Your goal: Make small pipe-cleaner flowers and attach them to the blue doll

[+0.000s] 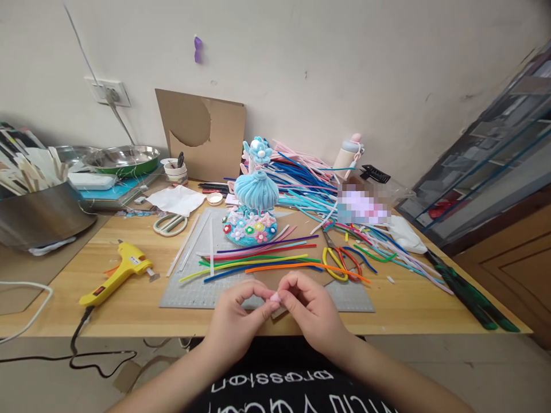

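- Hands: 2. Left hand and right hand both pinch one small pink piece between fingertips, just over the near edge of the mat. Mostly covered; exact shape can't be told.
- Mat: 1, grey, gridded, flat on the wood-grain table.
- Loose stems: at least seven, fuzzy, across the mat: purple, pink, red, green, yellow, blue, orange.
- Figure: 1, far side of mat, upright. Fuzzy blue pleated skirt shape, blue flower on top, round base covered in small flowers.
- Strips: 3, narrow, pale, left on and beside mat.
- Scissors: white-handled pair left; yellow and red loops right, pair count unclear.
- Glue gun: 1, yellow plastic, left, black cord.
- Stem pile: far right, too many to count; pink, white, blues.
- Green-handled tool: 1, right end.
- Cardboard: 1 brown sheet, round cutout, against far wall.
- Writing: white letters on black shirt, partly cut off, not reliably readable. Glue gun label too small.
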The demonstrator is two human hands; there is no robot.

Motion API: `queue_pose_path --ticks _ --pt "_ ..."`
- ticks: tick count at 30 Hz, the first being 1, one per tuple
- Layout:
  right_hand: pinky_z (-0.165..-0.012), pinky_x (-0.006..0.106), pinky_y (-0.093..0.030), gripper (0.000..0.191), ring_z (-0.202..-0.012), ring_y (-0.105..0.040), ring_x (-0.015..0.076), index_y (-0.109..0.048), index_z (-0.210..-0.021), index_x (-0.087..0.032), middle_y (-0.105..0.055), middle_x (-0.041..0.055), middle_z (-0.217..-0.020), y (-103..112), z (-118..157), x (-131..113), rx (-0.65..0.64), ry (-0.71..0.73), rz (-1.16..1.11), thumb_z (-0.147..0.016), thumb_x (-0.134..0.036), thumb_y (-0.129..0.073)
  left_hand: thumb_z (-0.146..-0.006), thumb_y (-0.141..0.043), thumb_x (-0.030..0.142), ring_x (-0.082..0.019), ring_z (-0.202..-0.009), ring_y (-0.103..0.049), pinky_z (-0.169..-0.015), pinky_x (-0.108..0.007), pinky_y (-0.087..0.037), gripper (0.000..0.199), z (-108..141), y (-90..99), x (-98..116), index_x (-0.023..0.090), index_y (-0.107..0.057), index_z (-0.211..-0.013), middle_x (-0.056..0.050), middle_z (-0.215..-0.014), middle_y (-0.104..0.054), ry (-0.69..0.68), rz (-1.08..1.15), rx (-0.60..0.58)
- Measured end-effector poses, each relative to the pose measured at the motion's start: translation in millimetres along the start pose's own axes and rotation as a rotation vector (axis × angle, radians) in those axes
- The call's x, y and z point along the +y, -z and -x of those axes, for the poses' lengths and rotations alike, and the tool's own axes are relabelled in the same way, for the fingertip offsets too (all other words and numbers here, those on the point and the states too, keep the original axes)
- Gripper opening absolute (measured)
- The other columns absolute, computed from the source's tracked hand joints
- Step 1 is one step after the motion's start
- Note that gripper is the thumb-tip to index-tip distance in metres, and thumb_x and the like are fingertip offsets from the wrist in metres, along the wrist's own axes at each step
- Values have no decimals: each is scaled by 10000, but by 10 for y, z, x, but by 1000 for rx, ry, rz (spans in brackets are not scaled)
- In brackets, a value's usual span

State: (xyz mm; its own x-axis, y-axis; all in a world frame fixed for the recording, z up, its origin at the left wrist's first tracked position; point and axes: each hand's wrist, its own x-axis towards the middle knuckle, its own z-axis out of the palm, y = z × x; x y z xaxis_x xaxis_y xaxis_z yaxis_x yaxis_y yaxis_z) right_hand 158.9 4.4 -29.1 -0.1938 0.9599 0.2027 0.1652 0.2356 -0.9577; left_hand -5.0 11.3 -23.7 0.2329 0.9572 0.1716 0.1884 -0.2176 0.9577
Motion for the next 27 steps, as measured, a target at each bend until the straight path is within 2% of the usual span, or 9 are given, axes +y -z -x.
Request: queue_pose_path --ticks 2,5,7,10,13,18,21,24,27 --pt "-571 230 -411 137 -638 -490 117 -540 -806 -183 -530 3 -732 4 -16 4 3 1 -32 -887 -285 -500 -747 -678 305 -166 -700 -607 -681 -267 -464 147 -14 -5 -31 165 -671 -703 -38 -727 -670 37 19 -14" --pt "-579 227 -430 135 -673 -512 123 -527 -908 -194 -544 18 -817 24 -57 30 20 -27 -140 -893 -323 -490 -743 -681 316 -169 -713 -603 -688 -266 -461 152 -54 4 -75 167 -669 -717 -37 -736 -674 83 76 71" --pt "-586 228 -429 144 -681 -512 126 -528 -903 -195 -538 16 -811 34 -90 64 -6 -37 -145 -893 -334 -490 -741 -682 318 -173 -726 -602 -692 -267 -463 154 -97 9 -98 166 -668 -722 -41 -745 -676 108 121 93" --pt "-572 230 -407 169 -638 -479 123 -531 -823 -193 -508 0 -730 36 -145 113 15 -23 -70 -907 -324 -467 -729 -692 321 -173 -735 -596 -701 -268 -466 161 -177 4 -121 163 -661 -725 -41 -749 -667 119 161 81" --pt "-577 234 -400 177 -638 -481 127 -527 -794 -193 -518 2 -723 54 -210 103 55 16 8 -914 -297 -447 -722 -692 339 -162 -687 -578 -647 -257 -459 192 -262 -5 -113 154 -647 -704 -40 -713 -647 154 147 6" --pt "-581 238 -376 164 -630 -491 122 -551 -748 -189 -536 -8 -685 187 -362 -68 -120 86 251 -892 -240 -490 -711 -697 313 -132 -614 -557 -573 -229 -433 185 -449 66 0 144 -629 -684 -23 -661 -635 248 143 -164" --pt "-638 251 -419 139 -728 -545 145 -569 -928 -207 -598 21 -832 302 -481 -138 -102 74 196 -915 -281 -453 -677 -732 290 -97 -550 -543 -544 -208 -432 203 -614 160 99 145 -591 -688 11 -619 -617 313 306 -210" --pt "-653 264 -439 219 -795 -561 167 -533 -1060 -210 -607 50 -935 396 -591 -127 -119 15 127 -927 -344 -424 -635 -772 265 -88 -556 -568 -565 -211 -465 258 -769 219 163 141 -563 -720 18 -645 -629 398 516 -190" --pt "-617 257 -421 230 -772 -549 168 -557 -1016 -190 -603 52 -909 431 -664 -68 -264 -49 110 -898 -373 -480 -600 -801 236 -82 -592 -581 -587 -202 -480 304 -852 194 147 132 -557 -749 11 -696 -638 485 638 -135"
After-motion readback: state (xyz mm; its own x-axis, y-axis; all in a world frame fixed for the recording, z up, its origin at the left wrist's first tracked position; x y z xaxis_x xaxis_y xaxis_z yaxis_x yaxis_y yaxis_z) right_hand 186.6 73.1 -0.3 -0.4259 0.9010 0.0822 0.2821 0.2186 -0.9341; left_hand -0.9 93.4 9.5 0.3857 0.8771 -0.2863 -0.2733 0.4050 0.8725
